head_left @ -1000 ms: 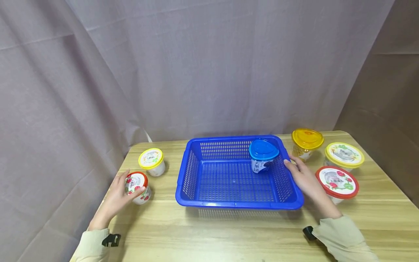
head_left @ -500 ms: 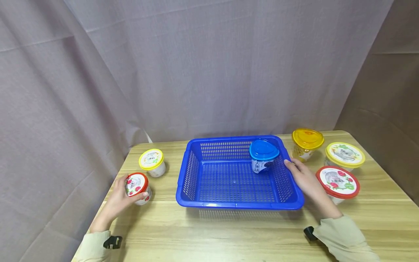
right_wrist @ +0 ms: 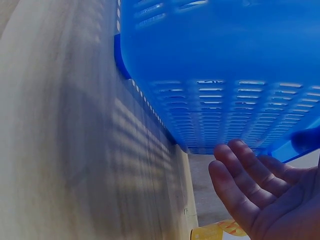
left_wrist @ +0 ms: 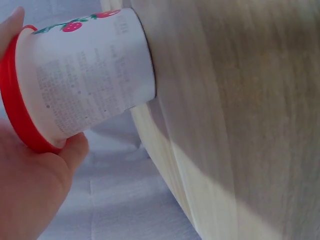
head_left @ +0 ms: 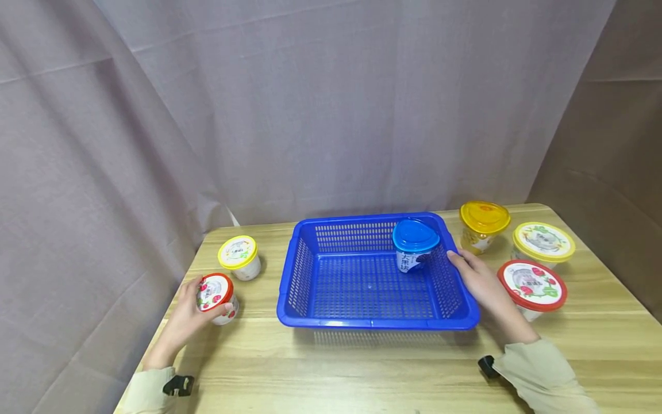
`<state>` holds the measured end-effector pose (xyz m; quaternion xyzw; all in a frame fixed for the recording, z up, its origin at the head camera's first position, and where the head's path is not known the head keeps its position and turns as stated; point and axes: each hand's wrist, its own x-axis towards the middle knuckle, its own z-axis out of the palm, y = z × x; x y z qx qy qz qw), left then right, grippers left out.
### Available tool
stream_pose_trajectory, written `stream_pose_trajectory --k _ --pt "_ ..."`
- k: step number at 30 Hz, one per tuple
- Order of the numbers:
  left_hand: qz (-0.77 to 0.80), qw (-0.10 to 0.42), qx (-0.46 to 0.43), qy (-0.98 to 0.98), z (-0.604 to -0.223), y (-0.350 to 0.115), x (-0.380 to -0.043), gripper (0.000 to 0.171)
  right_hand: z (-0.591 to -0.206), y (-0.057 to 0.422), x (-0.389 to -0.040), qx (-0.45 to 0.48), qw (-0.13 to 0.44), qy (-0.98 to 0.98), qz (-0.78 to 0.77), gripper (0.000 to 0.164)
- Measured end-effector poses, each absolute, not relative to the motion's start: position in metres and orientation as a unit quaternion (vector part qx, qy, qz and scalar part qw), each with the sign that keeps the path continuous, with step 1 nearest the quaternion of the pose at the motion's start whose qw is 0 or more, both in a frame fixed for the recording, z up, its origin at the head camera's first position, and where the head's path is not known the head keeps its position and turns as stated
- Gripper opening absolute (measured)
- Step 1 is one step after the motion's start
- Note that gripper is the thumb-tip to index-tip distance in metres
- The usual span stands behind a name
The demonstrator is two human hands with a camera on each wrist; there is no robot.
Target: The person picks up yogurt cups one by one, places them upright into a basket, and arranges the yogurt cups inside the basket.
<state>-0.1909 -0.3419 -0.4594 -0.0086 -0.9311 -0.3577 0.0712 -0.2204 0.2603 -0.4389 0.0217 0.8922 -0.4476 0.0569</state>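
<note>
My left hand (head_left: 185, 317) holds a small white yogurt cup (head_left: 224, 312) with a red lid and strawberry print, fingers on its far side and thumb on its near side. In the left wrist view, this cup (left_wrist: 92, 75) stands on the wooden table, held near its red lid. My right hand (head_left: 482, 287) is at the right rim of a blue plastic basket (head_left: 372, 324), thumb on the rim. Its fingers (right_wrist: 240, 180) extend loosely beside the perforated side wall in the right wrist view. Inside the basket, a blue-lidded yogurt cup (head_left: 416, 237) stands at the back right.
A small yellow-lidded cup (head_left: 239, 253) stands behind the left hand's cup. Right of the basket are an amber-lidded cup (head_left: 484, 218), a larger yellow-lidded tub (head_left: 543, 241) and a red-lidded tub (head_left: 532, 286). A grey curtain (head_left: 310, 115) hangs behind the table.
The left hand's thumb and fingers have come down and in around the red-lidded cup, which has shifted very slightly. My right hand stays at the basket rim.
</note>
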Motion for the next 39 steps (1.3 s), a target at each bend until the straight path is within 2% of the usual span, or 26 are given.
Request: stream_pose_trajectory --k 7,21,39 --pt "-0.359 0.096 -0.019 -0.928 -0.454 -0.340 -0.191 0.100 -0.438 0.259 -0.222 0.028 0.059 0.894 -0.443 0.091" --pt "-0.340 0.101 -0.034 -0.935 -0.430 -0.340 -0.197 0.104 -0.438 0.260 -0.222 0.026 0.076 0.890 -0.448 0.093" --pt "-0.324 0.132 -0.108 -0.930 -0.380 -0.298 -0.215 0.098 -0.438 0.260 -0.222 0.017 0.071 0.886 -0.458 0.089"
